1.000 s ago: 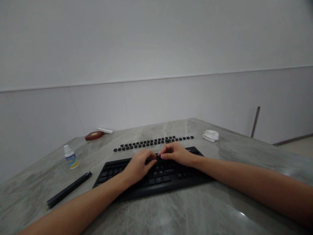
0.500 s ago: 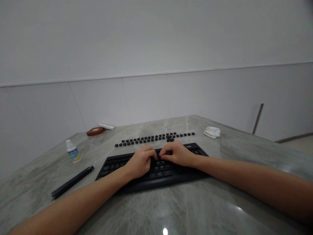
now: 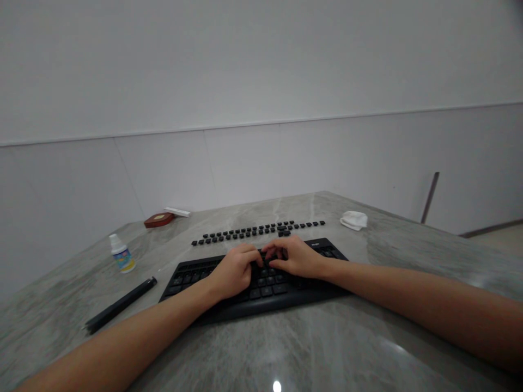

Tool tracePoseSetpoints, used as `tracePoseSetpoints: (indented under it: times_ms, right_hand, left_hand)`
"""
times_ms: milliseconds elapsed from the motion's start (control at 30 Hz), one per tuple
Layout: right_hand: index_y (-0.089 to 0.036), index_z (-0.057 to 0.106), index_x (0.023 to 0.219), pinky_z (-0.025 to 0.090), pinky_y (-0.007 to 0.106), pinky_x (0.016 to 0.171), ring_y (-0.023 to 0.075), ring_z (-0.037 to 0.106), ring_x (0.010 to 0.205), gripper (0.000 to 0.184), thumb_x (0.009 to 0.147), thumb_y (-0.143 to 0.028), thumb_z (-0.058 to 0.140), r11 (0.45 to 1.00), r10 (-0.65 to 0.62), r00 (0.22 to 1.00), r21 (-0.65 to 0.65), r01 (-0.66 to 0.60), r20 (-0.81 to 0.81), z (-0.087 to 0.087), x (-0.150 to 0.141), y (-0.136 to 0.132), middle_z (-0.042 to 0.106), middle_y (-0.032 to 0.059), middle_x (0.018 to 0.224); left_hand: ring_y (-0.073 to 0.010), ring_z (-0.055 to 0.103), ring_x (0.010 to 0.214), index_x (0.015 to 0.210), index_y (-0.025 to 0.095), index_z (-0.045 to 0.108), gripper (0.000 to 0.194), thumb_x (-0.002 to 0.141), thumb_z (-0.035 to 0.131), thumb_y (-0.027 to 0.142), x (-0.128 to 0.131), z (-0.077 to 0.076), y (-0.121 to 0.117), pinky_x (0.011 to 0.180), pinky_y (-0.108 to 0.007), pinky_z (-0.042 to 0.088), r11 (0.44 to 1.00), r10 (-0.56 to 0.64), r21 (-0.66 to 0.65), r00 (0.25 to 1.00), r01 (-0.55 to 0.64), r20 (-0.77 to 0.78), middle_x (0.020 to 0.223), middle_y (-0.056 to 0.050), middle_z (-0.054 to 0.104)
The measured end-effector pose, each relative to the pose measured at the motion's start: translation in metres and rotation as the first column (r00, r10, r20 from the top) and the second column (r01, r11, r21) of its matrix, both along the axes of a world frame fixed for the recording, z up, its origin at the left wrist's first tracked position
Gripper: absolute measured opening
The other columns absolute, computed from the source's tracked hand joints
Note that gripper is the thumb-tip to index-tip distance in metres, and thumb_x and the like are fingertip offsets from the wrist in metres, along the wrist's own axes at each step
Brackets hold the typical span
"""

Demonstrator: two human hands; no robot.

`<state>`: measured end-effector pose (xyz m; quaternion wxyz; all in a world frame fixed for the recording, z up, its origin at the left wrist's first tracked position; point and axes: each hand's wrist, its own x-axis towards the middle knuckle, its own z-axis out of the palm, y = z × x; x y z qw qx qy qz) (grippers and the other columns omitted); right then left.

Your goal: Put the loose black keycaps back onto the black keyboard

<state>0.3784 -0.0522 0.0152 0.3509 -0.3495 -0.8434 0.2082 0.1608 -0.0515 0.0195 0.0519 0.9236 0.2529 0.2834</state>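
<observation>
A black keyboard [image 3: 261, 312] lies in front of me with both hands over its middle. My left hand [image 3: 237, 272] rests on it with curled fingers; the index fingertip reaches down to the keys, and whatever the hand may hold is hidden. Close beside it, my right hand [image 3: 296, 258] has its thumb and index finger apart above the upper keys, nothing visible between them. Behind the keyboard, black keycaps [image 3: 241, 235] are laid out in two rows, with a wider keycap [image 3: 284, 233] just in front of them.
On the left stand a white spray bottle [image 3: 122, 255] with a blue and yellow label and, lying nearer, a long black bar [image 3: 120, 306]. A reddish-brown box [image 3: 159, 220] and a white strip [image 3: 177, 212] sit by the wall. A folded white cloth [image 3: 353, 220] lies at right.
The view has tilted slightly. My right thumb and index finger, closer together half a second ago, have spread apart. Since a second ago, my left thumb has gone out of sight as the fingers curled.
</observation>
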Motion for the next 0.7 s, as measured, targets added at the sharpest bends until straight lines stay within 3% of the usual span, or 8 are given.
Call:
tracePoseSetpoints:
  times_ms: [400, 700]
  right_hand:
    - [-0.015, 0.073, 0.083, 0.052, 0.028, 0.074, 0.0184, 0.069, 0.077, 0.011, 0.074, -0.02, 0.069, 0.979, -0.028, 0.992, -0.202, 0.003, -0.121, 0.002, -0.0003, 0.006, 0.074, 0.0036, 0.08]
    - [-0.014, 0.073, 0.083, 0.053, 0.028, 0.072, 0.0186, 0.07, 0.076, 0.011, 0.075, -0.02, 0.068, 0.978, -0.049, 0.991, -0.207, 0.023, -0.124, 0.0031, 0.0, 0.0053, 0.074, 0.0044, 0.078]
  left_hand:
    - [-0.0211, 0.06, 0.09, 0.097, 0.012, 0.068, 0.049, 0.066, 0.036, -0.008, 0.0001, 0.0008, -0.0021, 0.082, -0.033, 0.05, 0.998, -0.053, 0.043, 0.999, 0.052, 0.009, 0.093, -0.009, 0.065]
    - [-0.021, 0.06, 0.09, 0.094, 0.013, 0.069, 0.046, 0.067, 0.037, -0.007, -0.0008, -0.0017, -0.0004, 0.083, -0.034, 0.05, 0.996, -0.074, 0.058, 0.997, 0.073, 0.018, 0.094, -0.009, 0.065]
